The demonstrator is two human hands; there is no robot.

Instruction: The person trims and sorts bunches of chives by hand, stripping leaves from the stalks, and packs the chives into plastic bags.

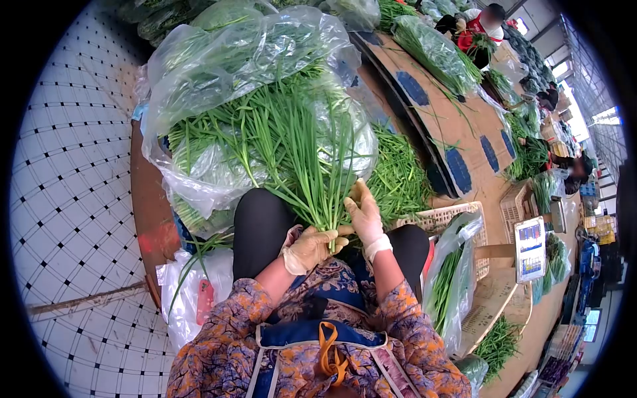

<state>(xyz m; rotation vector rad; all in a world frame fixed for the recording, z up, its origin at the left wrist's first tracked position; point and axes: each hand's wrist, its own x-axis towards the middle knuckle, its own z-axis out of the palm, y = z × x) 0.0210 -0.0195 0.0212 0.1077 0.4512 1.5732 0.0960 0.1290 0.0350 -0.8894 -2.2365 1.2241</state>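
My left hand [310, 251], in a pale glove, is closed around the lower stems of a bunch of green chives [312, 166]. The long leaves fan out upward and away from me, above my lap. My right hand [365, 215], also gloved, is at the right side of the same bunch, its fingers bent and pressed together against the outer stems. Its fingertips are partly hidden. Beyond the bunch, a large clear plastic bag [199, 60] lies open around a heap of more chives [219, 126]. Loose trimmed greens [401, 174] are piled to the right of it.
A cream plastic crate [474, 232] and a bagged bundle of chives [448, 282] stand at my right. Nearby is a scale with a display [531, 249]. A white bag with a red phone-like object [205, 300] lies at left. Other people [481, 30] work farther off.
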